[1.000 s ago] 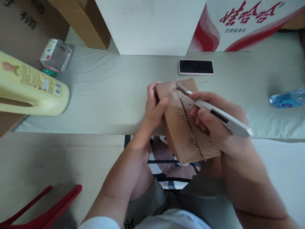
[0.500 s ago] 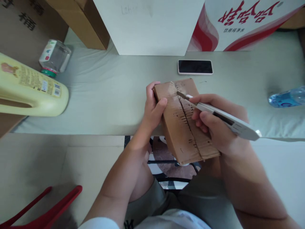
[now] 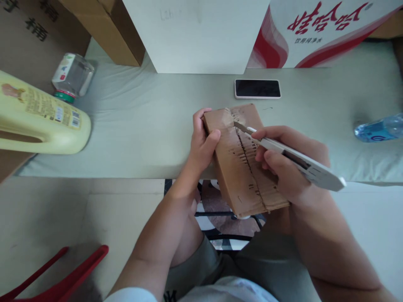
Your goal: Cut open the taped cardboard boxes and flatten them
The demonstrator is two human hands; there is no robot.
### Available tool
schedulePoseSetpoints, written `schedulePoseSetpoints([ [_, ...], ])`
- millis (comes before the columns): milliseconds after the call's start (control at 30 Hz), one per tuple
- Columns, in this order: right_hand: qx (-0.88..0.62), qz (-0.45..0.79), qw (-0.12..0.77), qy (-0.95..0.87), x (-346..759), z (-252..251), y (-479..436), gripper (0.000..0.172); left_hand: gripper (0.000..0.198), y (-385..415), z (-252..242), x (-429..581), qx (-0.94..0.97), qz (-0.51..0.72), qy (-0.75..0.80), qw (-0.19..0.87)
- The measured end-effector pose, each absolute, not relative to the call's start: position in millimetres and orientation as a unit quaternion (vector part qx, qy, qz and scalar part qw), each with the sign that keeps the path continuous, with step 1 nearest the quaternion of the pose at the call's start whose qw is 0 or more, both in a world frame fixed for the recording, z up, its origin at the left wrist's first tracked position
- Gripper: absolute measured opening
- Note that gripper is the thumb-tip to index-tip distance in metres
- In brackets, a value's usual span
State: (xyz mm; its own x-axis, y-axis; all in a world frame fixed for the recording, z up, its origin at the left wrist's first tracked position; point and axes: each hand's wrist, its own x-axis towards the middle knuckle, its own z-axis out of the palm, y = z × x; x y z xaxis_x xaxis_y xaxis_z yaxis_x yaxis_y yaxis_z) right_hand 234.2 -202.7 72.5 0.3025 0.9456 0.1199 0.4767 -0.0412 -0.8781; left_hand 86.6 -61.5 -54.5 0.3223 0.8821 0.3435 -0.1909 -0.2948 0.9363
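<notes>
A small brown cardboard box point(image 3: 231, 161) is tilted over the near edge of the cloth-covered surface. My left hand point(image 3: 204, 140) grips its left side, thumb on the top face and fingers around the far corner. In my right hand point(image 3: 291, 163) is a white utility knife point(image 3: 302, 163), its blade out and its tip touching the seam near the box's far end. A dark slit runs along the seam toward me, with several short cut marks across it. The underside of the box is hidden.
A phone point(image 3: 257, 89) lies beyond the box, before a white carton point(image 3: 201, 46). At left are a yellow jug point(image 3: 47, 113) and a clear jar point(image 3: 73, 75) with a green lid. A blue-labelled bottle point(image 3: 379, 128) lies at right. Red bars point(image 3: 78, 272) rise at lower left.
The handle end of the utility knife has dipped slightly toward me along with my right hand. The blade tip stays at almost the same spot, and my left hand and the box hold still.
</notes>
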Motion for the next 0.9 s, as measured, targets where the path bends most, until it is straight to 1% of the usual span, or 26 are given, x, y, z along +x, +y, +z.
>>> schedulePoseSetpoints([
  [400, -0.669, 0.237, 0.449, -0.543, 234, 70, -204, 0.021, 0.063, -57, -65, 85, 0.663, 0.495, 0.265, 0.495],
  [567, -0.671, 0.226, 0.466, -0.532, 233, 66, -206, 0.020, 0.067, -60, -61, 86, 0.649, 0.495, 0.273, 0.510],
  [700, -0.669, 0.219, 0.476, -0.528, 230, 65, -208, 0.017, 0.066, -64, -54, 86, 0.634, 0.489, 0.280, 0.530],
  [833, -0.681, 0.183, 0.496, -0.507, 227, 68, -210, 0.015, 0.065, -65, -51, 85, 0.634, 0.479, 0.280, 0.539],
  [900, -0.680, 0.205, 0.491, -0.505, 228, 71, -213, 0.015, 0.065, -64, -51, 85, 0.633, 0.483, 0.278, 0.538],
])
